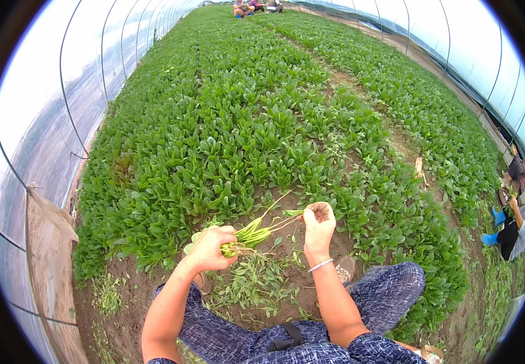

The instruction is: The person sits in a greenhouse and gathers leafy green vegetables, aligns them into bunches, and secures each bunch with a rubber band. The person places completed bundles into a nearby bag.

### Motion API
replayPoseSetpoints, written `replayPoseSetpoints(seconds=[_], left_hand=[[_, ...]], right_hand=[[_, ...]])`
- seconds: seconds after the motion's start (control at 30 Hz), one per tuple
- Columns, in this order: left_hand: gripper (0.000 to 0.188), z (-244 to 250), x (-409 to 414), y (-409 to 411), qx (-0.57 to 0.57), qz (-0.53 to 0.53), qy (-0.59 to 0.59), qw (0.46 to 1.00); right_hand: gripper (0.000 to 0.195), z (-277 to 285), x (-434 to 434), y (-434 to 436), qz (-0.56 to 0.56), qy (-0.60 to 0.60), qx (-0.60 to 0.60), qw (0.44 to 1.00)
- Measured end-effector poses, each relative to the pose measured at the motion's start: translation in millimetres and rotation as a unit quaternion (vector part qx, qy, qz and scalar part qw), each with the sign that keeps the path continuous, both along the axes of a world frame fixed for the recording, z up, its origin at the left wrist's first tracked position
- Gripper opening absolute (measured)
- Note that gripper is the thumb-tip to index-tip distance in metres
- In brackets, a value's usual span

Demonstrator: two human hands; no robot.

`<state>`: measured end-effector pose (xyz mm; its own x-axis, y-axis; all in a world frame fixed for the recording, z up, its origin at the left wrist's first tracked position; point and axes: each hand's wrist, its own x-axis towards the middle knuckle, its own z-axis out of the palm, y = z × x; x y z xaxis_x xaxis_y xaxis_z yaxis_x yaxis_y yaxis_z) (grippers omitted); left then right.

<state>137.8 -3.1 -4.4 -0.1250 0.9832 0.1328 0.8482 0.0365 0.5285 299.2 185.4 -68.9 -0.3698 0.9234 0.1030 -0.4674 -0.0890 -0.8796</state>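
Note:
My left hand (pixel 214 248) is closed around a bunch of pulled spinach-like plants (pixel 251 234). Their pale green stems and thin roots point to the right, and part of the leaves is hidden behind the fingers. Thumb and fingers of my right hand (pixel 319 223) pinch a small green leaf (pixel 293 212) beside the root ends of the bunch. Just what else lies between those fingertips is hidden. A white bracelet (pixel 320 265) circles the right wrist. Below the hands, loose leaves and plucked plants (pixel 255 282) lie scattered on brown soil (pixel 305 295) between my shoes.
Dense leafy rows (pixel 244 136) begin just beyond my hands, with a bare soil path (pixel 394 132) to their right. Plastic greenhouse walls (pixel 39 123) on hoops enclose the bed. People sit at the right edge, including one in blue boots (pixel 490 239); other people (pixel 255 7) crouch far ahead.

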Motion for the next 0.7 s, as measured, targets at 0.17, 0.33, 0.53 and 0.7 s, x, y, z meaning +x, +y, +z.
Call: replayPoseSetpoints(seconds=[0.17, 0.33, 0.53, 0.7], left_hand=[[0.015, -24.2, -0.2, -14.2, 0.023, 0.043, -0.128, 0.991], [0.015, -28.6, 7.1, -13.2, -0.015, 0.023, -0.168, 0.985], [0.025, -18.2, 0.9, -14.7, 0.035, 0.022, 0.086, 0.995], [0.025, -15.7, 1.5, -11.5, 0.055, 0.0, 0.137, 0.989]], right_hand=[[0.071, 7.0, 17.7, 5.0, 0.309, -0.248, 0.216, 0.892], [0.02, 11.4, 3.5, -22.1, 0.404, -0.106, -0.05, 0.907], [0.008, -12.7, 2.0, -4.0, 0.162, -0.031, -0.118, 0.979], [0.024, 6.8, 10.4, -10.9, 0.368, -0.076, -0.209, 0.903]])
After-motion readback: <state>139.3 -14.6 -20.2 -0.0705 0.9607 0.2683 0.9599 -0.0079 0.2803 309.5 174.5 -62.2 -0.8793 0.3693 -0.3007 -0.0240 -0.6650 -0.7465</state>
